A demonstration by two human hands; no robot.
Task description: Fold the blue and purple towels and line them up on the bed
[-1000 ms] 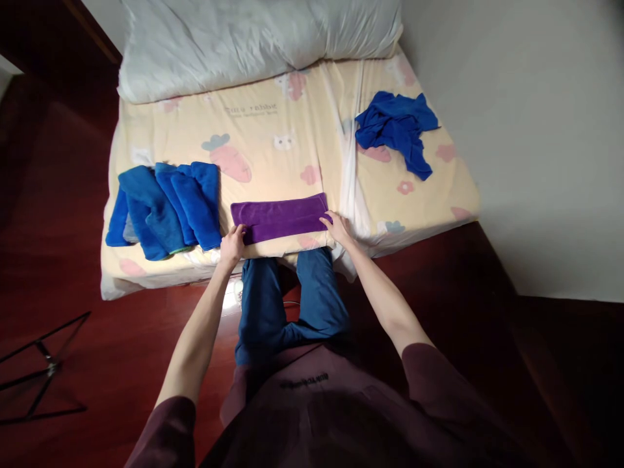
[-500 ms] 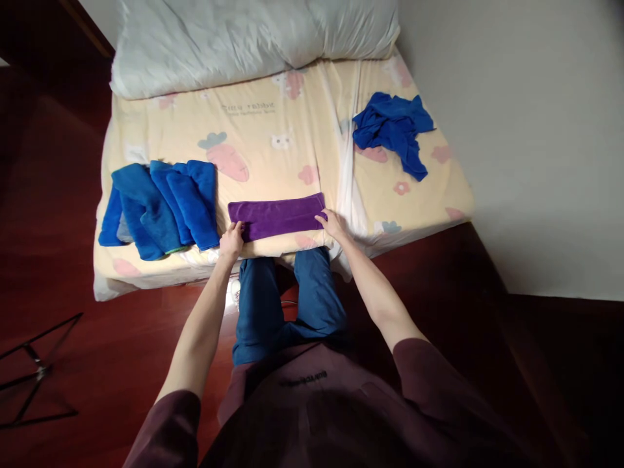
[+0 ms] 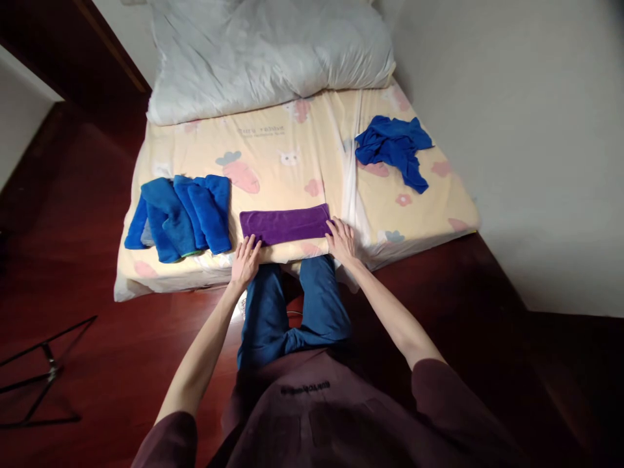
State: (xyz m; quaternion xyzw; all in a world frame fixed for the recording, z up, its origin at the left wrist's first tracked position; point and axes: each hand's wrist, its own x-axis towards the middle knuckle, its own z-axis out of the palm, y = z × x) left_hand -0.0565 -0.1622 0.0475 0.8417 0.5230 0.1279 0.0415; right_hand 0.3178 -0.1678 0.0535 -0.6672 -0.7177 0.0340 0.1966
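Observation:
A purple cloth, folded into a long strip, lies flat near the front edge of the bed. At its left end, my left hand rests with fingers apart, the fingertips on the lower corner. My right hand touches the right end, its fingers spread. Neither hand is closed round the cloth. Left of the purple cloth lie several folded blue cloths, overlapping in a row. Farther off at the right, a crumpled blue cloth is spread loosely on the sheet.
A thick pale quilt lies across the far side of the bed. A grey wall rises at the right. On the dark red floor at the left stand black metal legs. My knees are close to the bed's front edge.
Both hands have changed from pinching the purple cloth's ends to resting on them with fingers spread. The whole view has shifted slightly.

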